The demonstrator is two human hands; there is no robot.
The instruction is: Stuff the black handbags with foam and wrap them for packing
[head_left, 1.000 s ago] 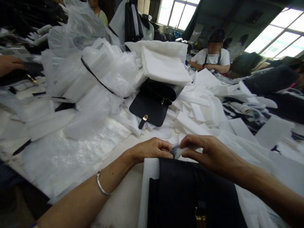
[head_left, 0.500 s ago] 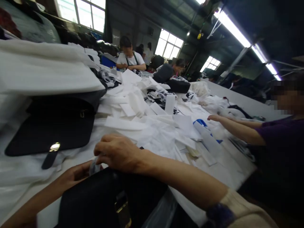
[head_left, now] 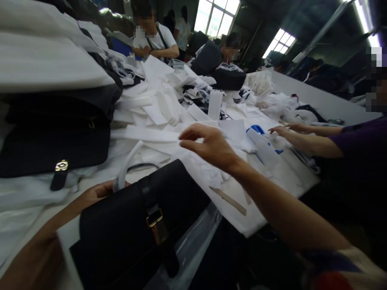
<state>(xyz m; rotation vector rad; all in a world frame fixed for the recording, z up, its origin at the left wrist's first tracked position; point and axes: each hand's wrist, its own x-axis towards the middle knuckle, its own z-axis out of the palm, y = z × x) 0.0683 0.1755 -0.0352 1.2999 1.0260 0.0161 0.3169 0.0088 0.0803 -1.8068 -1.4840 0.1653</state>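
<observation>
A black handbag [head_left: 121,225] with a gold buckle on its strap leans tilted in front of me at the table's edge. My left hand [head_left: 102,190] grips its far top edge beside a handle [head_left: 130,163] wrapped in white material; some of those fingers are hidden behind the bag. Over the pile of white foam pieces [head_left: 163,106], my right hand [head_left: 211,147] reaches out with thumb and fingers curved and apart, nothing visible between them. A clear plastic sheet [head_left: 193,237] hangs along the bag's lower right side.
On the left, another black bag [head_left: 57,141] with a gold clasp lies under thick white padding [head_left: 51,56]. A co-worker in purple [head_left: 359,137] works at the right, near a blue object [head_left: 256,129]. Another person [head_left: 163,40] sits across the table.
My right hand has left the handle and moved right and forward over the foam pieces. More of the handbag and its wrapped handle now shows. The view has tilted down.
</observation>
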